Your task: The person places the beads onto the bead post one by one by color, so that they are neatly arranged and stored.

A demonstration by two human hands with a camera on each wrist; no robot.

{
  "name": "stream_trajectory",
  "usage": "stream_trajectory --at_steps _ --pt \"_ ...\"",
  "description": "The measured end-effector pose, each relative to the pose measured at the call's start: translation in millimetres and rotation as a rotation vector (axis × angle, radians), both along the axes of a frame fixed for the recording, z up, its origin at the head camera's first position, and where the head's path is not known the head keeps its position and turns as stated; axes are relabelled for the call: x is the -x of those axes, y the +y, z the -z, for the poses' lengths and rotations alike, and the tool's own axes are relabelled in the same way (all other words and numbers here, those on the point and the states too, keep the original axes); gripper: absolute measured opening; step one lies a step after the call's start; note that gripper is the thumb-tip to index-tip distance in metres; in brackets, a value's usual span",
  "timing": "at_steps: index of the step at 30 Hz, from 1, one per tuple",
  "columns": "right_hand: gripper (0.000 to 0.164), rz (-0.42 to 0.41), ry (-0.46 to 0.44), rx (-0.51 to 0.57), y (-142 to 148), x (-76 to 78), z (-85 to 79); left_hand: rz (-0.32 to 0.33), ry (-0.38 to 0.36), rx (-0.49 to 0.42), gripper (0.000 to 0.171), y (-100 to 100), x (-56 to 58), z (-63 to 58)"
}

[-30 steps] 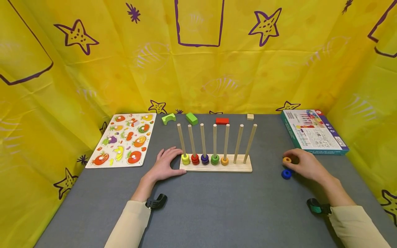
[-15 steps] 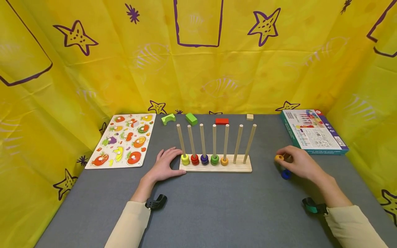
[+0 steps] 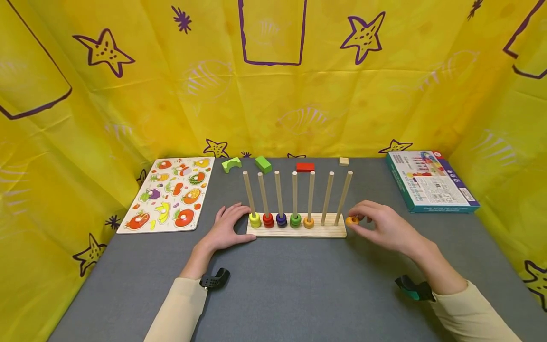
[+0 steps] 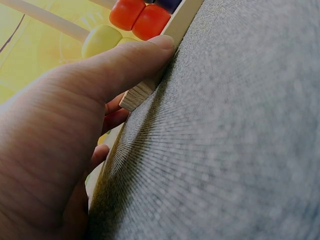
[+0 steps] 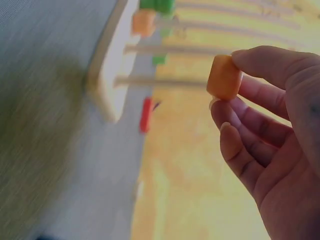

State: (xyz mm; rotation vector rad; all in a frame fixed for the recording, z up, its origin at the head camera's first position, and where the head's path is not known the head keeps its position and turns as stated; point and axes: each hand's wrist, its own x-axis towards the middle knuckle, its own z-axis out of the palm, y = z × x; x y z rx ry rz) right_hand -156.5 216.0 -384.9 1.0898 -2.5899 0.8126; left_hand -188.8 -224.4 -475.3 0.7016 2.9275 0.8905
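A wooden peg rack (image 3: 316, 232) stands mid-table with several upright pegs. From the left its pegs carry yellow (image 3: 255, 220), red (image 3: 268, 220), dark blue (image 3: 281, 220), green (image 3: 295, 220) and orange beads (image 3: 309, 222); the two rightmost pegs are bare. My left hand (image 3: 228, 228) holds the rack's left end, thumb along the front edge and fingers behind. Just off the right end, my right hand (image 3: 384, 225) pinches a loose orange bead (image 5: 224, 77) between thumb and fingertips. The blue bead on the table is hidden from the head view by my right hand.
A fruit puzzle board (image 3: 171, 194) lies left. Behind the rack are a green arch block (image 3: 231, 164), a green block (image 3: 263, 164), a red block (image 3: 305, 167) and a small plain block (image 3: 344, 161). A game box (image 3: 433, 183) lies back right, before a yellow curtain (image 3: 273, 109).
My right hand has lifted the orange bead from beside the blue one and carried it left to the rack's right end. The left hand stays on the rack.
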Motion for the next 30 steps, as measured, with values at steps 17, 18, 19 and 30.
stream_trajectory --at_steps 17,18,19,30 --pt "0.034 -0.243 0.177 0.094 -63.9 5.9 -72.1 -0.005 -0.009 0.012 0.074 0.2 0.0 -0.7" --pt "0.034 -0.245 0.186 0.101 -65.9 7.4 -75.7 -0.005 -0.009 0.013 0.074 0.2 0.0 -0.9" --pt "0.034 -0.245 0.196 0.108 -67.8 8.8 -79.3 -0.004 -0.009 0.013 0.074 0.3 -0.1 -1.1" --pt "0.028 -0.179 0.254 0.127 -79.2 29.7 -102.5 -0.002 -0.008 0.006 0.074 -0.1 -0.9 -1.3"
